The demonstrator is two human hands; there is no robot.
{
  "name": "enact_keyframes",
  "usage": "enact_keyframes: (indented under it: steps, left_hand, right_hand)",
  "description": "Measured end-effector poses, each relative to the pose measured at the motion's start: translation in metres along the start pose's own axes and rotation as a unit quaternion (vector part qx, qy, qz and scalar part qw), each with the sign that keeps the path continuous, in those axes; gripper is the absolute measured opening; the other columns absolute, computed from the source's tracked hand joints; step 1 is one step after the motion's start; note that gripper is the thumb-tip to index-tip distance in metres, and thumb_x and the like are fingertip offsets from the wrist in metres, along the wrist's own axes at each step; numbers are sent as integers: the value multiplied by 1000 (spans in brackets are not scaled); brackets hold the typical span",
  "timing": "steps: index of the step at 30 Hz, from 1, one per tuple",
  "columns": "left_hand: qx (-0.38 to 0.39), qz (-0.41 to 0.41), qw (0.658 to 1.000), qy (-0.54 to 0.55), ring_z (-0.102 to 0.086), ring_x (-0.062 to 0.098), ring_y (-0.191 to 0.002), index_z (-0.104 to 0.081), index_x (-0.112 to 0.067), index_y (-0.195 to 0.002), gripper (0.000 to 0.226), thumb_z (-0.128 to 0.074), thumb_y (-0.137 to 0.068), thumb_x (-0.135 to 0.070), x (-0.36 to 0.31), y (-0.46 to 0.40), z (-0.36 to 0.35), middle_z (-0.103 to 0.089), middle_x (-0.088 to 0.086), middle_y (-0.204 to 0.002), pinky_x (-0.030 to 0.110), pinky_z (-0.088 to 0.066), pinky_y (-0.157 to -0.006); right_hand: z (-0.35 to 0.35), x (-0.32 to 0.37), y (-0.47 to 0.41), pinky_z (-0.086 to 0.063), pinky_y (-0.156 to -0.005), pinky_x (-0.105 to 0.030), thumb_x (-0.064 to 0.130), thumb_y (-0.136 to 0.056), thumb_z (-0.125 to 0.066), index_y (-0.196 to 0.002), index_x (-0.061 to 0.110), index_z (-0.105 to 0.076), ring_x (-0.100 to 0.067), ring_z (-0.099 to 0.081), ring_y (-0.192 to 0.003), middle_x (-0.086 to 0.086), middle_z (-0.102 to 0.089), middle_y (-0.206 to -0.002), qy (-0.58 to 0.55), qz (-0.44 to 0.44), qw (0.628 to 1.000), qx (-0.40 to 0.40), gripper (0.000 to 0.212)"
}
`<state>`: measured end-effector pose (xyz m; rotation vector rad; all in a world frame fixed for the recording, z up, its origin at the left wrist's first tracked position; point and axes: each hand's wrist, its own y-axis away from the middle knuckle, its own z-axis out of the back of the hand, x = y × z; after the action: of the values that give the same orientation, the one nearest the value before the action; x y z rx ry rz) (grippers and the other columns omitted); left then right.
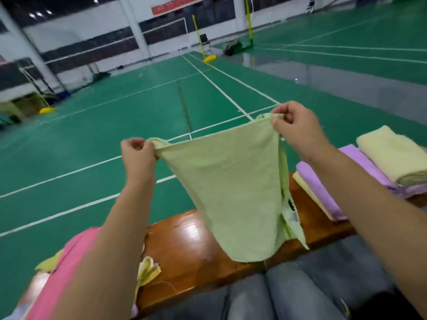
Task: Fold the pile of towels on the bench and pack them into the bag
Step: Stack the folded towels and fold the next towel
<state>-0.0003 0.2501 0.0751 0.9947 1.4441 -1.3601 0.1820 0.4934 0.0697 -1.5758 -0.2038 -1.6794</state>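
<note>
A pale green towel [233, 185] hangs in the air above the wooden bench [191, 252], stretched between both hands. My left hand [137, 155] pinches its left top corner. My right hand [295, 125] pinches the right top corner, held higher and farther away. The towel's lower edge dangles just over the bench top, with a label showing on its right side. On the left, partly behind my left forearm, lies a heap of loose towels: pink [69, 257] and yellow [149, 271]. No bag is visible.
Folded towels are stacked on the bench at right: a cream one [395, 153] on top of a purple one [323, 179], with another cream layer beneath. My jeans-clad legs [288, 294] are at the bottom. Green court floor with white lines lies beyond the bench.
</note>
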Motion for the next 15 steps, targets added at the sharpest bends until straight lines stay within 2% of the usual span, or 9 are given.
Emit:
enact_keyframes:
  steps: [3,6,9,11,13,15]
  left_hand:
    - [14,-109,992,59,-49,8,-68,-44,-25,-92,30,-56,-88,2,-25,18,20,-50,-4,-80,21,-45,-63]
    - [50,-146,988,11,-46,5,-69,-49,-26,-97,34,-59,-86,5,10,55,45,-47,-5,-80,17,-41,-67]
    - [99,-75,984,-125,-43,6,-64,-57,-27,-89,28,-62,-82,0,86,106,72,-46,-3,-74,16,-36,-60]
    - [136,-8,962,-238,-49,14,-68,-58,-30,-79,31,-66,-82,0,140,137,91,-51,1,-73,22,-38,-61]
    - [189,56,927,-318,-53,22,-74,-57,-28,-71,28,-69,-80,-4,179,161,105,-56,3,-73,27,-38,-63]
    - [231,84,891,-381,-54,22,-76,-56,-26,-69,23,-71,-79,-12,197,176,111,-56,1,-77,27,-35,-64]
  right_hand:
    - [7,15,2,-48,-71,-28,10,-89,-56,-93,24,-57,-8,-57,-72,3,-65,-84,-20,62,997,-28,14]
    - [16,-11,34,-44,-66,-14,9,-92,-56,-95,24,-57,-2,-54,-72,9,-60,-82,-8,66,998,-10,15]
    - [20,-72,88,-41,-70,-8,8,-92,-57,-89,32,-56,1,-57,-78,17,-64,-84,69,20,995,68,25]
    - [21,-118,130,-40,-71,-9,3,-90,-59,-87,34,-55,-4,-57,-80,16,-64,-87,132,-34,982,133,31]
    - [22,-156,169,-42,-71,-16,2,-90,-59,-88,42,-51,-9,-58,-79,10,-64,-85,182,-90,962,185,41]
    - [22,-180,195,-45,-71,-28,3,-91,-57,-84,41,-52,-15,-60,-84,7,-64,-86,202,-147,945,213,39]
